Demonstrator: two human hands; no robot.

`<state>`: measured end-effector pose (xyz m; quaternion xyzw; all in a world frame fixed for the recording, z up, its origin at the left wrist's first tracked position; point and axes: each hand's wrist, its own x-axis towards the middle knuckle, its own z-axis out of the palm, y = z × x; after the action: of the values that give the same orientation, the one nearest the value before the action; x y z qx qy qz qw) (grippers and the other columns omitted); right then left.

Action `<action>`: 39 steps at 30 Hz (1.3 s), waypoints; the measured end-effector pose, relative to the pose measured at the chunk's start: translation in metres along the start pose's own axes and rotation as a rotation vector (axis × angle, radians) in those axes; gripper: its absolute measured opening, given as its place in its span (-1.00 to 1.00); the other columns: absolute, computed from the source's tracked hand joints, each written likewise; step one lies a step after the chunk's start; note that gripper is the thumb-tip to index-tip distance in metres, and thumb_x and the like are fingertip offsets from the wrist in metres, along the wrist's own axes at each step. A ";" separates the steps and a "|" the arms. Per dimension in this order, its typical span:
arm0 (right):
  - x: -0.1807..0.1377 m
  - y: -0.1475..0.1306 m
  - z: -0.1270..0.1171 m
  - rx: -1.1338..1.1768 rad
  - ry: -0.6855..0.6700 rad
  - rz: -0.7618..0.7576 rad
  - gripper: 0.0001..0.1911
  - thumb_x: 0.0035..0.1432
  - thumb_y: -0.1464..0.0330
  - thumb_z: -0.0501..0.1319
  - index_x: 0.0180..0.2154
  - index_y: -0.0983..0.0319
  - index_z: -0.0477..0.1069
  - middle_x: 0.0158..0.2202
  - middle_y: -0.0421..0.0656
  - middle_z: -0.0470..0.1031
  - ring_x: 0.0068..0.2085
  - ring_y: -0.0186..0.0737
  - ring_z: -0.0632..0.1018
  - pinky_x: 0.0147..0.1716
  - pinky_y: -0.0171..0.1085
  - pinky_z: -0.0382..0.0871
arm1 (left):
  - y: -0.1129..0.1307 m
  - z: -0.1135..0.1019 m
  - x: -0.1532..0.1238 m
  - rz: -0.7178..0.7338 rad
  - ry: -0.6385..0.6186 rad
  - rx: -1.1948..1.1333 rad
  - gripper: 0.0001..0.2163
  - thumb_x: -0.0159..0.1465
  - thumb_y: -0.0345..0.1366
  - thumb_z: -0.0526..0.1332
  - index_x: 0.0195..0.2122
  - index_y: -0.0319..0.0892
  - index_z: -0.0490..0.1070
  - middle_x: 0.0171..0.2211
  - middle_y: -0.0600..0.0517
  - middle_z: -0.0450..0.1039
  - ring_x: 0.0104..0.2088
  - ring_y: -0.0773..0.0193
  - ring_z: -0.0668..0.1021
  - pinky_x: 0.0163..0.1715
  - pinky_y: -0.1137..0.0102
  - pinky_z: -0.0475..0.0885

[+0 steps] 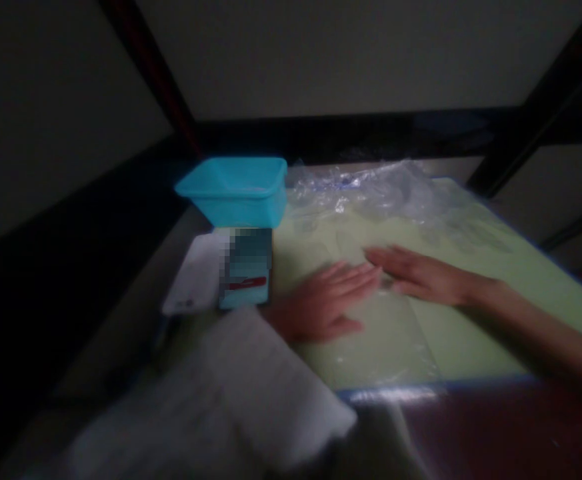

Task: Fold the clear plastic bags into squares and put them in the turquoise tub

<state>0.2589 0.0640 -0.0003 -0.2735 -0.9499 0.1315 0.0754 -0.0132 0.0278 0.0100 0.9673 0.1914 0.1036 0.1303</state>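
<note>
Two bare hands, one low table, sundry plastics, as I log them from my remote seat through the head camera; light dim, hands blurred.

Item: left hand (325, 303), palm down, fingers extended and close together, pointing to the right of my view; nothing gripped.
Item: right hand (418, 275), also laid flat, fingers pointing left, nothing gripped. The fingers of both nearly meet; I cannot tell whether they touch.
Item: clear plastic sheet (385, 353), thin, lying flat beneath the left hand and reaching the near table edge, where it catches glare. Whether it is a single layer or a bag, I cannot tell.
Item: table (485, 333), yellow-green top, blue edging.
Item: crumpled clear plastic (395, 190), heaped along the far side, beyond both hands.
Item: turquoise plastic tub (241, 193), rectangular, flared rim, at the far left corner.
Item: smartphone (248, 267), face up, screen lit and partly pixelated, red bar low on the display, just in front of the tub.
Item: white flat rectangular object (195, 273), left of the smartphone and close against it; kind unclear to me.
Item: white cloth-like piece (275, 387), foreground, partly covering the left wrist.
</note>
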 end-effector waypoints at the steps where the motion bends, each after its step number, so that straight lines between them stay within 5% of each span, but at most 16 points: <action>1: 0.000 0.000 0.001 -0.003 0.001 -0.001 -0.33 0.32 0.09 -0.08 0.32 0.26 -0.15 0.33 0.02 -0.04 0.32 -0.06 0.03 0.26 0.13 -0.15 | 0.006 0.001 0.001 0.063 -0.026 -0.030 -0.39 0.34 -0.02 -0.02 0.33 -0.20 -0.12 0.35 -0.09 -0.12 0.35 0.16 -0.05 0.30 0.16 -0.22; 7: -0.002 0.001 0.000 0.022 -0.009 0.006 -0.34 0.33 0.11 -0.07 0.32 0.23 -0.19 0.33 -0.01 -0.05 0.32 -0.09 0.03 0.27 0.13 -0.22 | 0.025 0.008 0.001 0.195 -0.085 -0.119 -0.45 0.36 -0.04 -0.06 0.29 -0.23 0.03 0.33 -0.08 -0.05 0.34 0.15 -0.01 0.30 0.19 -0.21; 23: 0.014 0.035 -0.002 -0.015 0.054 0.090 -0.36 0.32 0.09 -0.10 0.32 0.19 -0.15 0.33 -0.01 -0.04 0.30 -0.01 0.07 0.24 0.21 -0.18 | 0.027 0.012 -0.002 0.197 -0.117 -0.149 -0.41 0.36 -0.03 -0.05 0.28 -0.33 0.02 0.32 -0.13 -0.03 0.34 0.14 -0.01 0.31 0.20 -0.17; 31: 0.007 0.026 -0.014 -0.075 0.107 0.122 -0.37 0.32 0.09 -0.09 0.32 0.14 -0.14 0.33 -0.01 -0.04 0.31 0.03 0.05 0.20 0.26 -0.12 | 0.023 0.004 -0.003 0.188 -0.073 -0.177 -0.36 0.32 0.01 0.02 0.28 -0.35 0.02 0.32 -0.17 -0.04 0.33 0.13 0.03 0.31 0.19 -0.14; 34: -0.007 0.010 -0.020 -0.099 0.099 0.078 -0.36 0.30 0.09 -0.05 0.32 0.13 -0.13 0.32 -0.03 0.02 0.29 0.03 0.10 0.20 0.24 -0.07 | 0.016 -0.005 -0.007 0.108 0.018 -0.272 -0.41 0.34 -0.01 -0.02 0.25 -0.37 0.10 0.29 -0.20 0.04 0.30 0.12 0.13 0.30 0.20 -0.05; 39: -0.039 -0.046 -0.019 -0.133 0.068 -0.048 -0.29 0.29 0.09 -0.02 0.33 0.18 -0.22 0.31 -0.04 0.06 0.26 -0.06 0.21 0.23 0.06 0.05 | 0.005 -0.009 -0.011 -0.403 0.559 -0.811 -0.41 0.37 0.02 -0.18 0.08 -0.36 0.36 0.12 -0.18 0.36 0.17 0.08 0.36 0.23 0.17 0.14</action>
<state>0.2726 0.0094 0.0290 -0.2592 -0.9597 0.0570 0.0925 -0.0238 0.0212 0.0182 0.7187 0.3453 0.3961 0.4554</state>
